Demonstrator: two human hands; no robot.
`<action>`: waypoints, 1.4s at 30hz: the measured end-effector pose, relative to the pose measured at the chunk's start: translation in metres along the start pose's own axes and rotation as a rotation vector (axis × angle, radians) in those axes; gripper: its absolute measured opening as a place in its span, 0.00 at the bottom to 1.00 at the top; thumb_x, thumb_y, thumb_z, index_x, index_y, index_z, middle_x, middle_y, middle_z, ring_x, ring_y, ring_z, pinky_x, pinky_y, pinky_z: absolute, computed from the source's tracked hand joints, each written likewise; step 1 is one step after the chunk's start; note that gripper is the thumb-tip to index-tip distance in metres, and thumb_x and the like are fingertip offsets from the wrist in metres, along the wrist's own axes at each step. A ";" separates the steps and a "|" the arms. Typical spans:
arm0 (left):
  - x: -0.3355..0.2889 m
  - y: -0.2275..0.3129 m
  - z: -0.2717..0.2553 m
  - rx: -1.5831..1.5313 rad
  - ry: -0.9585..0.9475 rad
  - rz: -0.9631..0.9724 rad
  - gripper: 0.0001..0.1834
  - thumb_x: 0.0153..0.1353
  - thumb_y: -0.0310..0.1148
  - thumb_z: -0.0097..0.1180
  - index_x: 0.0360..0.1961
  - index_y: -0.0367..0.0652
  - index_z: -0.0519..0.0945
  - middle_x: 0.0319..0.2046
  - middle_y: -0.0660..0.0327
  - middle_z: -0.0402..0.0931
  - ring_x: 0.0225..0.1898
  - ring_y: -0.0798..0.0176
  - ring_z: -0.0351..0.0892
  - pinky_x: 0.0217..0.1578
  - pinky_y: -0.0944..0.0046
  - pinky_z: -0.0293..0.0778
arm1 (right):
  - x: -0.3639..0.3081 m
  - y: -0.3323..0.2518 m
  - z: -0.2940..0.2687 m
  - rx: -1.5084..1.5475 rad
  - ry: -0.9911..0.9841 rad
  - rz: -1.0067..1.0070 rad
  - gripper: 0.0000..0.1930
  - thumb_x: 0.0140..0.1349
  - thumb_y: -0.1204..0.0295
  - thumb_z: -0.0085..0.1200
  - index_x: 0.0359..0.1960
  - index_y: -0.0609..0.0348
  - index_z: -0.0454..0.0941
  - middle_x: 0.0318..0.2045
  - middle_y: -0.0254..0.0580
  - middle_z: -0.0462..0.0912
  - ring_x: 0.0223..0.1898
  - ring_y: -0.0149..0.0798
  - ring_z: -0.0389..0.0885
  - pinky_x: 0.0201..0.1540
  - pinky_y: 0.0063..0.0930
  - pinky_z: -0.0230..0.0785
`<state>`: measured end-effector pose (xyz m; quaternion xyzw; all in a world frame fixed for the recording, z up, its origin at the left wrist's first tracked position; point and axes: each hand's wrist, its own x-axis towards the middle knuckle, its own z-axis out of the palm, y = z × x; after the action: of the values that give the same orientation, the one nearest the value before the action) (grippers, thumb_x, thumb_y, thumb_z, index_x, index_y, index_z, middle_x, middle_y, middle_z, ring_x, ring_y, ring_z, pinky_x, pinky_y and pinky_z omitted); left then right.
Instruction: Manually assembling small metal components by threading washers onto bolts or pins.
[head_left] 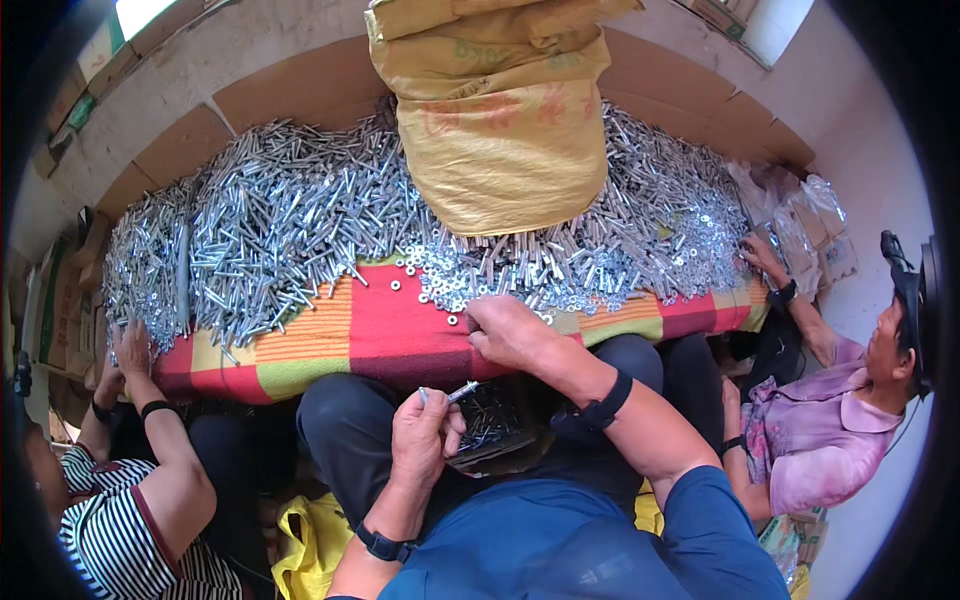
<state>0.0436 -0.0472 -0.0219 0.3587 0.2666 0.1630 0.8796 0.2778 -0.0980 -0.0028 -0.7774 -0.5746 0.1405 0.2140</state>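
Note:
My left hand (425,436) is closed with a metal anchor bolt (462,391) between thumb and fingers, its end pointing up and to the right over my lap. My right hand (510,332) rests at the near edge of the checked cloth (400,335), just beside loose washers (437,285). Its fingers are curled together; what they pinch, if anything, is hidden. Below the hands, between my knees, a dark container (492,420) holds several metal pieces.
A large heap of metal bolts and sleeves (290,215) covers the table's far part. On it stands a yellow woven sack (500,130). Co-workers sit at both sides, one reaching a hand (128,348) in from the left, another a hand (765,258) at the right. Cardboard (300,85) lines the back.

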 end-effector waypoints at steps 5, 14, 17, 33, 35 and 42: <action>-0.002 0.003 0.001 -0.004 0.017 0.012 0.16 0.76 0.43 0.51 0.36 0.41 0.75 0.23 0.58 0.79 0.13 0.70 0.69 0.15 0.72 0.64 | -0.025 -0.028 -0.028 0.794 -0.048 0.331 0.07 0.62 0.76 0.59 0.37 0.68 0.80 0.28 0.47 0.84 0.31 0.39 0.87 0.33 0.31 0.80; 0.001 -0.001 0.001 0.032 0.017 0.006 0.17 0.76 0.46 0.51 0.35 0.43 0.75 0.21 0.59 0.78 0.12 0.70 0.68 0.13 0.73 0.60 | -0.062 -0.054 -0.032 0.891 -0.086 0.069 0.05 0.63 0.81 0.60 0.39 0.67 0.79 0.32 0.39 0.82 0.34 0.31 0.86 0.36 0.24 0.79; 0.002 -0.002 0.000 0.026 0.011 0.006 0.17 0.76 0.45 0.51 0.35 0.43 0.75 0.21 0.59 0.78 0.12 0.70 0.68 0.13 0.73 0.59 | -0.066 -0.058 -0.034 0.522 0.062 -0.138 0.05 0.61 0.82 0.60 0.38 0.67 0.79 0.31 0.40 0.81 0.34 0.31 0.86 0.35 0.25 0.77; 0.002 -0.001 0.003 0.107 0.010 -0.015 0.14 0.75 0.41 0.54 0.35 0.43 0.75 0.22 0.60 0.78 0.12 0.73 0.67 0.13 0.73 0.59 | -0.082 -0.059 -0.027 0.891 -0.072 0.295 0.08 0.68 0.72 0.59 0.39 0.66 0.80 0.25 0.36 0.83 0.25 0.26 0.83 0.27 0.21 0.75; 0.002 -0.001 0.003 0.106 0.008 -0.014 0.14 0.75 0.41 0.54 0.35 0.43 0.75 0.22 0.61 0.78 0.12 0.73 0.67 0.13 0.74 0.59 | -0.081 -0.056 -0.027 0.813 -0.163 0.325 0.09 0.68 0.69 0.60 0.37 0.65 0.81 0.24 0.35 0.82 0.23 0.25 0.81 0.25 0.21 0.73; 0.001 0.000 0.004 0.130 0.006 -0.017 0.13 0.74 0.40 0.55 0.34 0.43 0.75 0.22 0.61 0.78 0.12 0.73 0.66 0.13 0.74 0.59 | -0.082 -0.059 -0.022 0.708 0.045 0.254 0.12 0.63 0.67 0.64 0.34 0.66 0.82 0.24 0.45 0.81 0.28 0.35 0.85 0.30 0.31 0.75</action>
<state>0.0467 -0.0487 -0.0202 0.4121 0.2824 0.1388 0.8551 0.2140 -0.1656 0.0438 -0.7231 -0.3848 0.3388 0.4630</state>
